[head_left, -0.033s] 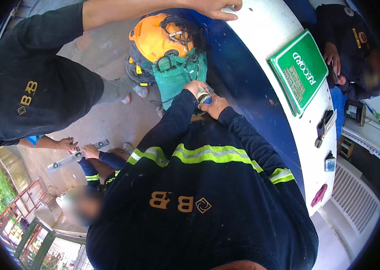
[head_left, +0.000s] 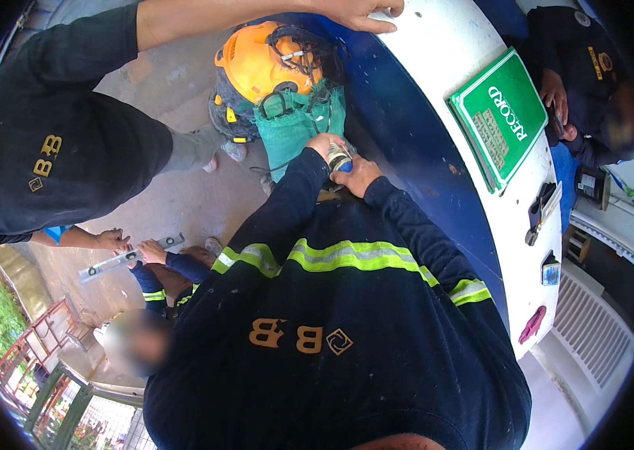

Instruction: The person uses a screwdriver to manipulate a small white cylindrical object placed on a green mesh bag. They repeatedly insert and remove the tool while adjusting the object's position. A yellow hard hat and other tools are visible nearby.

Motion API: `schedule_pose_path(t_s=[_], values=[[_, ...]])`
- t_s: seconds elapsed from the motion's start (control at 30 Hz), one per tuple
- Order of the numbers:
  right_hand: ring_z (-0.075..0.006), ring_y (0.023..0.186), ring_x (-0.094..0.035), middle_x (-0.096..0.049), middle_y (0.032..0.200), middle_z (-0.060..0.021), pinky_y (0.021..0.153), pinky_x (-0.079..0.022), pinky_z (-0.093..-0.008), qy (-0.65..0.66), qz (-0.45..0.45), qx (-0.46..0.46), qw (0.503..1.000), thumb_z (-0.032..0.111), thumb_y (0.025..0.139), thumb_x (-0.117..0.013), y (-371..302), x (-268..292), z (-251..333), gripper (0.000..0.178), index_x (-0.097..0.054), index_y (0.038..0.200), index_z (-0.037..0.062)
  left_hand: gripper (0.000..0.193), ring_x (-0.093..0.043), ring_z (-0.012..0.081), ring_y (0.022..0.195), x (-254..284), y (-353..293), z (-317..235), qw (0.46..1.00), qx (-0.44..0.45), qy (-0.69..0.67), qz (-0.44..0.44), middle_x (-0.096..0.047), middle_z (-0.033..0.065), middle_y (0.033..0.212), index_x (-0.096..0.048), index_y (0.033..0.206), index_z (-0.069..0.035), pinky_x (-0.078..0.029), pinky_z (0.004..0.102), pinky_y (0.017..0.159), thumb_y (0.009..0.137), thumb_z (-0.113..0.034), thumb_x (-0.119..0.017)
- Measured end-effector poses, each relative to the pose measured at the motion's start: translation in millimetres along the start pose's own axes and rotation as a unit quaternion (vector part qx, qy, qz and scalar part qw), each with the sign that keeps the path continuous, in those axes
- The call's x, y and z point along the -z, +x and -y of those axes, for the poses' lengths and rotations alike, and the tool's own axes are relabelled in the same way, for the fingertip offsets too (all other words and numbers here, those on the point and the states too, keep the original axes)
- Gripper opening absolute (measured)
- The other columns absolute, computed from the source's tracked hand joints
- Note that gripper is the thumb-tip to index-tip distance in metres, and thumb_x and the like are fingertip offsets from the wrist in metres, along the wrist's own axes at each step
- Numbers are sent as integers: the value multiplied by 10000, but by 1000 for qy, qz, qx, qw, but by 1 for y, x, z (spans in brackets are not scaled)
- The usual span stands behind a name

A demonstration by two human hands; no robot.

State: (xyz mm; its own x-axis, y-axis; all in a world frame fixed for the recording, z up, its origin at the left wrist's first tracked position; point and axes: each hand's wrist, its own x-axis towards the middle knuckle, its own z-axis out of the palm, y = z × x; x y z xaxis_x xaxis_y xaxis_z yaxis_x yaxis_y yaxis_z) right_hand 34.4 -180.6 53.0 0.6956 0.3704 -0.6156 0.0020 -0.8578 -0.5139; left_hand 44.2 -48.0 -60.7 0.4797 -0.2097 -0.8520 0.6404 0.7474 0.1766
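White counter at right; left hand and right hand gripping small cylinder (blue-ended) near green sack.

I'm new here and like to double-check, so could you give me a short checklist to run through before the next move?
1. Left hand on the small pale-and-blue cylinder: ok, gripping its far side.
2. Right hand on the cylinder: ok, at its blue end.
3. Hands covered: not ok, both are bare.
4. Cylinder open or closed: cannot tell, the hands hide too much.
5. Hands apart from the green mesh sack: cannot tell, they overlap its edge in this view.
6. Green rectangular book fully on the white curved countertop: ok, lying flat.
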Motion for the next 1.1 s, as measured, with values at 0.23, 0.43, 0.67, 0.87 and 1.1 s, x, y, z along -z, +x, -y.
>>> schedule_pose_path(t_s=[0.23,0.43,0.67,0.87,1.1], values=[[-370,911,-594,-595,979,-276,813,-457,-382,-2,22,15,1000,516,665,-629,10,1,-2,721,-539,1048,-88,63,-560,287,513,-2,5,-5,998,-14,-30,-48,-555,159,644,-528,768,62,-502,402,486,716,27,-527],[-301,858,-618,-641,859,-181,795,-451,-355,150,34,18,988,474,671,-690,26,-20,-45,635,-572,987,-63,112,-566,276,519,-15,-15,-14,998,-16,-32,-46,-557,160,657,-514,828,65,-501,415,477,740,10,-558],[-60,366,-397,-631,747,-51,346,-332,-207,372,229,-55,898,311,805,-652,18,14,-16,336,-540,904,11,357,-588,274,652,-9,-27,-22,998,-57,14,-9,-560,180,824,-440,1042,77,-524,420,539,801,-132,-600],[-88,334,-401,-648,751,-130,326,-329,-226,494,249,-90,828,358,833,-599,17,28,-7,388,-528,936,-10,368,-568,244,710,-14,-35,-28,997,-69,-11,-35,-489,123,881,-414,1071,25,-513,415,588,841,-213,-575],[-80,341,-400,-613,695,-109,323,-331,-224,466,224,-94,851,367,827,-601,16,32,11,405,-513,930,-15,293,-561,224,703,-18,-42,-32,993,-90,-60,-47,-473,102,851,-416,1015,2,-507,416,594,863,-215,-542]])
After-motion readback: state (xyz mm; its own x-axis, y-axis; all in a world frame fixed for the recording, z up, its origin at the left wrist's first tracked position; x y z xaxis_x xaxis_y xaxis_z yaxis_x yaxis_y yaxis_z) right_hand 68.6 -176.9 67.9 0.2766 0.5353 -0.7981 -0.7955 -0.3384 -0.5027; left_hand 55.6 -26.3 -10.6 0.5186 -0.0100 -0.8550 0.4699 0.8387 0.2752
